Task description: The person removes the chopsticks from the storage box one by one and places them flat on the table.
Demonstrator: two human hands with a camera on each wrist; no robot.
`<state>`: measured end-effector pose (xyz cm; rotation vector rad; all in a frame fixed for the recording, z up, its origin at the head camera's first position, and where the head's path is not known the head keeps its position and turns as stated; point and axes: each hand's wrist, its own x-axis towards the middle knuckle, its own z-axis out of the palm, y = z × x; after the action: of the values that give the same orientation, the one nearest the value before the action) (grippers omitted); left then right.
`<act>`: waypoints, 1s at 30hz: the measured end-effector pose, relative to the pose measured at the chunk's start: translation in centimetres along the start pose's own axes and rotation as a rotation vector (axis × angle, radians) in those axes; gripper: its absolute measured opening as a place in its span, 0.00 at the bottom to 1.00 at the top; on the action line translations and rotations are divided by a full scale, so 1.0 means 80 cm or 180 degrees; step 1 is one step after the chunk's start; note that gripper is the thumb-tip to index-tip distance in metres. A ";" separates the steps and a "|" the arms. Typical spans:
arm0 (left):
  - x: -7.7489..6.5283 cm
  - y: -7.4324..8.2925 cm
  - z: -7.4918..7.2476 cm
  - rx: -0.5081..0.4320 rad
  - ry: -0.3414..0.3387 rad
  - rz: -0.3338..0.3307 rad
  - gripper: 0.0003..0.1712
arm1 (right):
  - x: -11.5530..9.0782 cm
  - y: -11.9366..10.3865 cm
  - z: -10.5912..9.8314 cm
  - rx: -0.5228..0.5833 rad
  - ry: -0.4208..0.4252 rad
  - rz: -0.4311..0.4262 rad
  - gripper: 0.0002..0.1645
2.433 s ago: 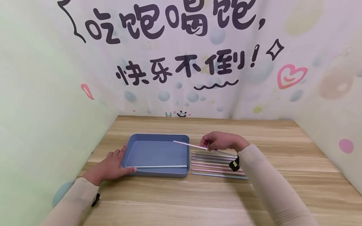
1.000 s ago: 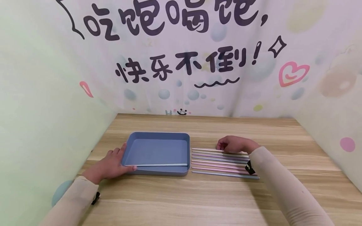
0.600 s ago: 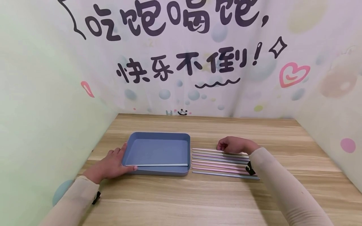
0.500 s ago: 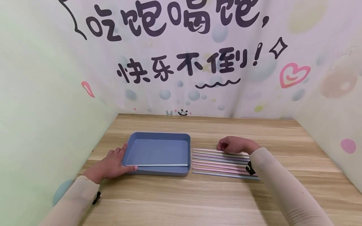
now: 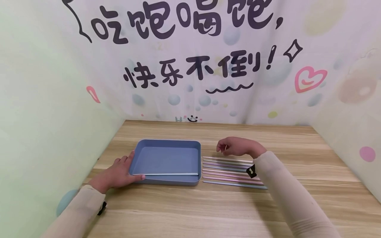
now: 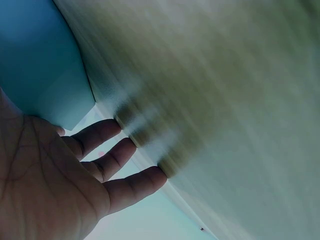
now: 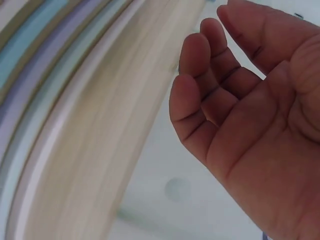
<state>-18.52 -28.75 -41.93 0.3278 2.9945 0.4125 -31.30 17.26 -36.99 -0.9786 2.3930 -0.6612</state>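
A shallow blue tray (image 5: 166, 143) stands left of centre on the table, a pale chopstick (image 5: 169, 174) lying along its front side. My left hand (image 5: 119, 175) rests at the tray's left end, thumb over the front corner; in the left wrist view its fingers (image 6: 137, 189) reach straight to the tabletop beside the tray wall (image 6: 40, 65). To the right of the tray lies a row of several pastel chopsticks (image 5: 223, 171), their right ends partly hidden by my right wrist. Above the far side of that row hovers my right hand (image 5: 238, 146), fingers loosely curled and holding nothing.
The wood-grain table (image 5: 184, 211) meets a printed back curtain (image 5: 166, 109) and pale side walls (image 5: 351, 132). Each wrist wears a black strap (image 5: 251, 171) with a small device. Bare wood lies in front of the tray and the chopsticks.
My right hand laid a pale chopstick at the far side of the row, let go of it, and has now lifted and moved left. My left hand stays at the tray.
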 end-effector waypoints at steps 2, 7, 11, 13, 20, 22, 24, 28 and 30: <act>0.000 0.001 0.000 -0.0007 -0.0019 -0.0017 0.69 | 0.006 -0.013 0.000 -0.0007 -0.0037 -0.0058 0.08; -0.001 0.001 -0.001 -0.0020 -0.0034 -0.0028 0.69 | 0.027 -0.042 0.003 -0.0031 -0.0088 -0.0201 0.09; -0.001 0.001 -0.002 -0.0014 -0.0042 -0.0042 0.69 | 0.049 -0.062 0.010 -0.0064 -0.0146 -0.0307 0.07; -0.002 0.001 -0.002 -0.0020 -0.0037 -0.0038 0.69 | 0.058 -0.072 0.014 -0.0087 -0.0175 -0.0344 0.07; -0.003 0.002 0.000 -0.0017 -0.0044 -0.0015 0.70 | 0.087 -0.102 0.032 -0.0116 -0.0270 -0.0388 0.11; -0.003 0.001 0.001 -0.0003 -0.0024 -0.0012 0.69 | 0.094 -0.112 0.036 -0.0167 -0.0299 -0.0422 0.11; -0.002 0.000 0.001 -0.0002 0.0000 -0.0003 0.69 | 0.100 -0.121 0.039 -0.0215 -0.0331 -0.0454 0.11; -0.001 -0.002 0.001 0.0008 0.0041 0.0014 0.69 | 0.114 -0.134 0.046 -0.0231 -0.0407 -0.0497 0.12; 0.000 -0.003 0.001 0.0017 0.0060 0.0022 0.69 | 0.122 -0.140 0.050 -0.0175 -0.0465 -0.0529 0.12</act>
<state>-18.54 -28.94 -42.06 0.3367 3.0140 0.4107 -29.51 2.06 -35.82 -1.2161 2.2302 -0.5639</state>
